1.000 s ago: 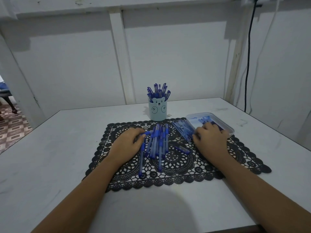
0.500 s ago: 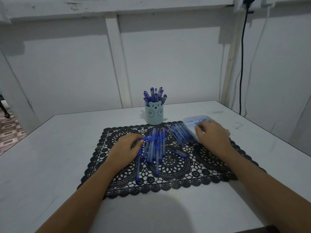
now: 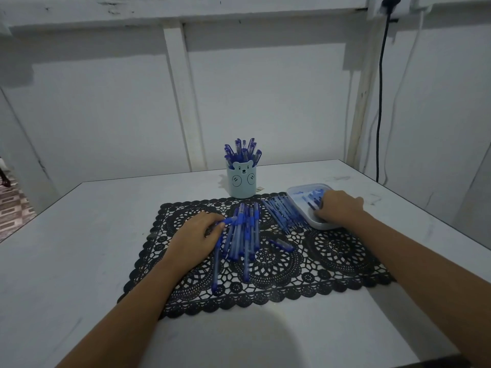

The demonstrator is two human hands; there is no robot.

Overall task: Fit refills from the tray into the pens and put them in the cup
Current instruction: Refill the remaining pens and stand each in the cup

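A white panelled wall [image 3: 265, 102], a black cable [image 3: 380, 102] hanging at its right, backs a pale table [image 3: 79, 248] bearing a black lace mat [image 3: 332, 256]. A bear-faced cup [image 3: 241, 181] full of capped pens [image 3: 243, 151] stands at the mat's far edge, a pile of blue pens [image 3: 244, 235] lies mid-mat, and a clear tray [image 3: 300, 191] of refills [image 3: 312, 199] sits at its right. The left hand [image 3: 198, 235] pinches one pen [image 3: 228, 221] at the pile's left side; the right hand [image 3: 337, 208] curls into the tray's refills, whether gripping any cannot be told.
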